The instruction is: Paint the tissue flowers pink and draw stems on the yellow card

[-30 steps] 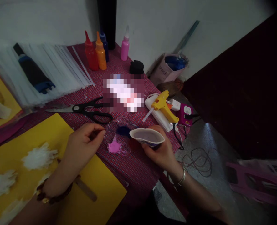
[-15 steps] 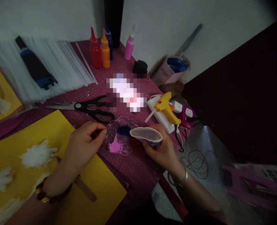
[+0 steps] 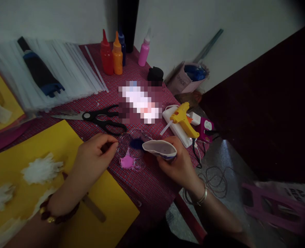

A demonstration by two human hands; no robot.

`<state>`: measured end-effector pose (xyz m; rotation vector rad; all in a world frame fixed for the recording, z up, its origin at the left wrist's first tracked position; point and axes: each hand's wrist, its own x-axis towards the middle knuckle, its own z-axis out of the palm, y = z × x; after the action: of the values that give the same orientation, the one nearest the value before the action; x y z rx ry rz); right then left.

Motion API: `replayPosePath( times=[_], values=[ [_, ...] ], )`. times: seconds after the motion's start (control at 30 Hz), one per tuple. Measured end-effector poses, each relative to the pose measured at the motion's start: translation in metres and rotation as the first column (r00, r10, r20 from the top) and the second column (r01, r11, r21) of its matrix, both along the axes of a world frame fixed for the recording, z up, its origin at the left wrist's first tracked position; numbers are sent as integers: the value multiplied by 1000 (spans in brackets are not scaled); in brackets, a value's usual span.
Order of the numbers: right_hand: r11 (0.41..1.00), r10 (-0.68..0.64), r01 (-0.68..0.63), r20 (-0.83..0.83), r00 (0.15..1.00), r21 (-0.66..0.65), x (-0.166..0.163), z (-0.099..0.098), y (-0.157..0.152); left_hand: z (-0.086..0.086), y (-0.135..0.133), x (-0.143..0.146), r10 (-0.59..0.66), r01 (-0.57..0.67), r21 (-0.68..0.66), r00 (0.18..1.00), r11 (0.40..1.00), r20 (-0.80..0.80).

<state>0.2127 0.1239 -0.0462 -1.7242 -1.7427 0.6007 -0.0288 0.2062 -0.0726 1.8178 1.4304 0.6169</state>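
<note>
My left hand (image 3: 97, 155) is closed in a pinch at the left rim of a clear, flower-shaped paint palette (image 3: 122, 143). Pink paint (image 3: 127, 161) fills one of its front wells, and dark blue paint (image 3: 136, 143) lies farther back. In my right hand (image 3: 176, 163), fingers wrap round a whitish, cup-like container (image 3: 165, 148) with a squeezed oval mouth and some blue on its side. It is held at the palette's right side, its rim beside the blue paint. Its lower part is hidden by my hand.
Black-handled scissors (image 3: 98, 117) lie behind the palette. A yellow glue gun (image 3: 182, 119) rests on a white power strip at the table's right edge. Paint bottles (image 3: 107, 57) stand at the back. Yellow card (image 3: 116, 206) with white tufts (image 3: 42, 168) lies at left.
The whitish container has shifted very slightly left in my right hand. My left hand stays at the palette's rim. The view has moved a little.
</note>
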Motion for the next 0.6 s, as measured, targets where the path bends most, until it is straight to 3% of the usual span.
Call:
replayPosePath(
  times=[0.47,0.6],
  values=[
    [1000,20,-20,44,999,-3,-1,2,3,1,-1,2,-8,7,14,1000,1000,21],
    [999,-40,39,-88,995,-13,0,0,0,0,0,1,-4,4,12,1000,1000,3]
  ],
)
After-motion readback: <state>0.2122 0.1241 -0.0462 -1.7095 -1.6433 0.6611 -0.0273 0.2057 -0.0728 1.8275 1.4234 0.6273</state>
